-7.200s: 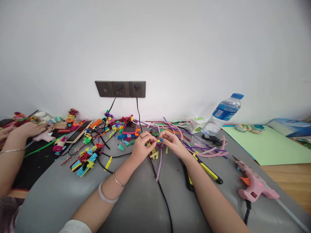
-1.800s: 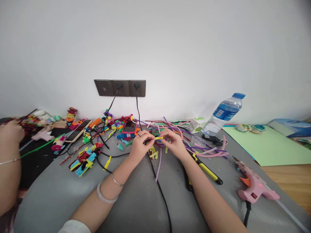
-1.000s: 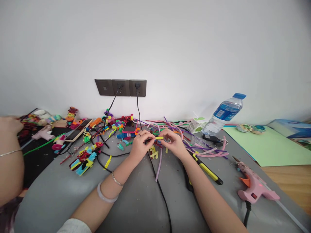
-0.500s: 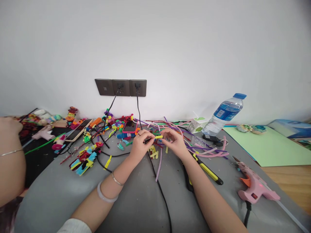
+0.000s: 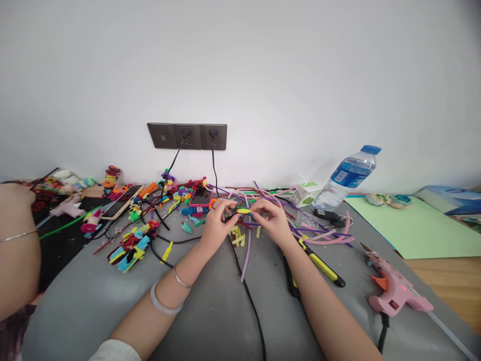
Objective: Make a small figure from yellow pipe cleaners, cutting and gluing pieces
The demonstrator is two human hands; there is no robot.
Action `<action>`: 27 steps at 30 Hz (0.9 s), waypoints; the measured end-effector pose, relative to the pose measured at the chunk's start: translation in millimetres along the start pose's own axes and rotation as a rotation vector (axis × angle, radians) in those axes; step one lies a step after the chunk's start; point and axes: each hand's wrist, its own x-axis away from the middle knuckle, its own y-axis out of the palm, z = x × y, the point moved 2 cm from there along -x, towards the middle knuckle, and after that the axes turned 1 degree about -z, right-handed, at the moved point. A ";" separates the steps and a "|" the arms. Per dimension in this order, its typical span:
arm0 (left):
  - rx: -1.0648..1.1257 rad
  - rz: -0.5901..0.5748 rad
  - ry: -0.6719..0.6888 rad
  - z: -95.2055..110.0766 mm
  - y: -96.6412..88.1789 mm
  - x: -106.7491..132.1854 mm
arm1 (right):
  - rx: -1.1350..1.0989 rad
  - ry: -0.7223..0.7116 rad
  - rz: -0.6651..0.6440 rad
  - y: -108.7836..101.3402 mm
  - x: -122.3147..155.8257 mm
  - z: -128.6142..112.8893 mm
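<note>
My left hand (image 5: pixel 216 225) and my right hand (image 5: pixel 272 220) meet above the grey table mat (image 5: pixel 210 311), fingers pinched on a short yellow pipe-cleaner piece (image 5: pixel 244 211) held level between them. Something dark sits at the left fingertips; I cannot make it out. Cut yellow bits (image 5: pixel 237 236) and a lilac stem (image 5: pixel 246 255) lie just under the hands. A tangle of pink and purple pipe cleaners (image 5: pixel 319 233) spreads to the right.
Yellow-handled cutters (image 5: pixel 323 265) and a pink glue gun (image 5: pixel 394 291) lie at right, near a water bottle (image 5: pixel 343 178) and green paper (image 5: pixel 421 225). Finished colourful figures (image 5: pixel 130 248), two phones (image 5: pixel 122 202) and black cables (image 5: pixel 248 296) crowd the left. Another person's arm (image 5: pixel 17 250) is at far left.
My hands have stayed in place, turning the yellow piece between the fingertips; it now sits slightly lower and closer to the right fingers. The other person's arm has drawn back leftward.
</note>
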 end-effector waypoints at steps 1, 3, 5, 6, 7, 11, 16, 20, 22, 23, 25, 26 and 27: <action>0.003 -0.010 -0.007 -0.1 0.2 0.1 | -0.002 0.001 0.004 -0.1 -0.1 -0.1; 0.006 -0.032 -0.025 -0.1 0.9 0.5 | -0.007 0.002 0.013 -0.3 -0.2 -0.4; 0.012 -0.049 -0.046 -0.1 1.7 0.9 | -0.016 -0.002 0.017 -0.3 -0.2 -0.4; 0.017 -0.055 -0.057 -0.2 2.1 1.1 | -0.021 -0.004 0.016 -0.2 -0.2 -0.2; 0.024 -0.060 -0.067 -0.4 2.5 1.2 | -0.025 -0.005 0.012 -0.1 -0.2 0.0; 0.058 -0.064 -0.087 -1.3 3.7 1.1 | -0.039 -0.008 -0.006 0.6 -0.4 0.3; 0.072 -0.067 -0.051 0.3 3.9 0.6 | -0.036 -0.025 -0.015 2.0 -1.0 -2.1; 0.063 -0.051 -0.019 2.2 2.6 0.7 | -0.031 0.010 -0.044 4.1 0.1 -2.9; 0.063 -0.036 -0.003 2.4 1.9 0.7 | -0.049 0.045 -0.065 5.4 1.0 -2.8; 0.061 -0.030 0.002 2.2 1.7 0.7 | -0.064 0.061 -0.072 5.8 1.4 -2.7; 0.058 -0.024 0.006 1.8 1.5 0.7 | -0.099 0.089 -0.081 6.3 1.8 -2.4; 0.058 -0.026 0.007 1.5 1.7 0.7 | -0.113 0.101 -0.082 6.3 1.8 -2.1; 0.059 -0.029 0.009 1.4 1.9 0.7 | -0.121 0.113 -0.081 6.3 1.7 -1.7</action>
